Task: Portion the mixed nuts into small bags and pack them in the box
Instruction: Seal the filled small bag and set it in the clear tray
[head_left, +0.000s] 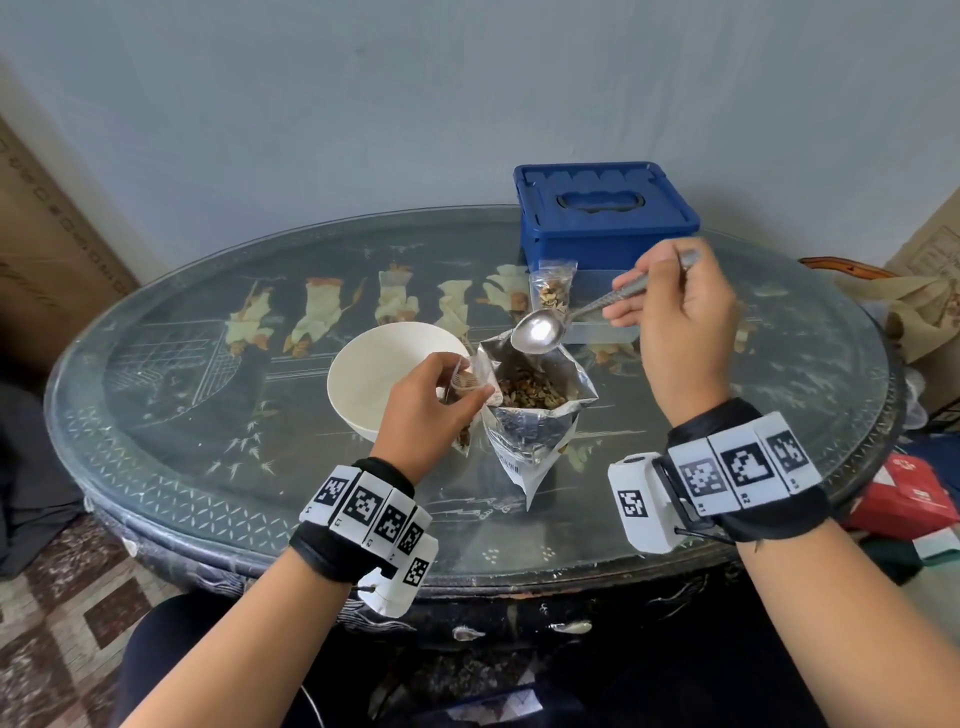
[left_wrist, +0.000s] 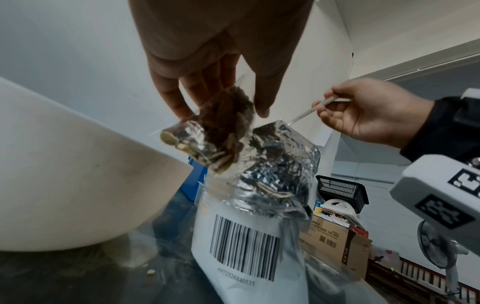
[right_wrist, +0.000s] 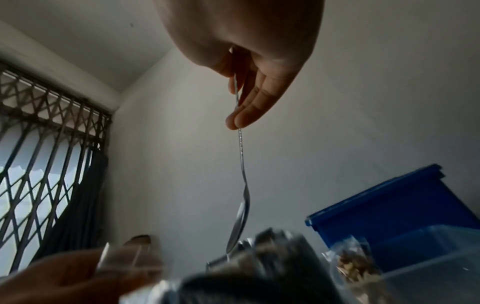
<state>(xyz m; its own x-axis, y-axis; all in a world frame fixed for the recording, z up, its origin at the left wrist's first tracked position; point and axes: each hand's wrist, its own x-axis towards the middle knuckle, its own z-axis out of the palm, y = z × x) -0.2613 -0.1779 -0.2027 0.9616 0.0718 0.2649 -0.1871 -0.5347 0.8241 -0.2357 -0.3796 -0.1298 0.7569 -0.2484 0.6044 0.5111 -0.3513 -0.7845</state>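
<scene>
An open silver foil bag (head_left: 535, 415) (left_wrist: 259, 205) of mixed nuts stands at the table's middle. My left hand (head_left: 431, 400) (left_wrist: 221, 107) pinches a small clear bag (head_left: 462, 387) (left_wrist: 215, 135), partly filled with nuts, by its top beside the foil bag's left edge. My right hand (head_left: 675, 322) (right_wrist: 241, 107) grips the handle of a metal spoon (head_left: 537, 332) (right_wrist: 240, 216); its empty bowl hovers just over the foil bag's mouth. A filled small bag (head_left: 551, 288) (right_wrist: 355, 265) leans in front of the closed blue box (head_left: 602, 218) (right_wrist: 389, 207).
An empty white bowl (head_left: 363, 374) (left_wrist: 64, 174) sits just left of the foil bag. A clear shallow container (head_left: 602, 332) (right_wrist: 428, 257) lies before the blue box. The oval glass-topped table (head_left: 208, 415) has cardboard boxes and clutter beyond both ends.
</scene>
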